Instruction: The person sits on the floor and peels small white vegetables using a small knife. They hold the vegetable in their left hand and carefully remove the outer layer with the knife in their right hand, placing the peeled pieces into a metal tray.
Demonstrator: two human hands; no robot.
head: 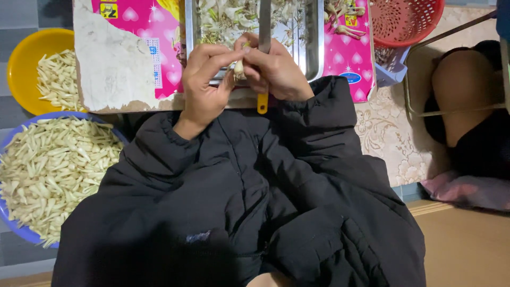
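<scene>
— What are the hands doing?

— The left hand [204, 79] pinches a pale flower bud [239, 68] between thumb and fingers, over the near edge of the metal tray [313, 40]. The right hand [273, 69] has its grip closed around a yellow-handled knife [263, 103].

— And the blade?

— Seemingly against the bud; fingers hide it. The blue basin [21, 231] of trimmed pieces sits left.
</scene>
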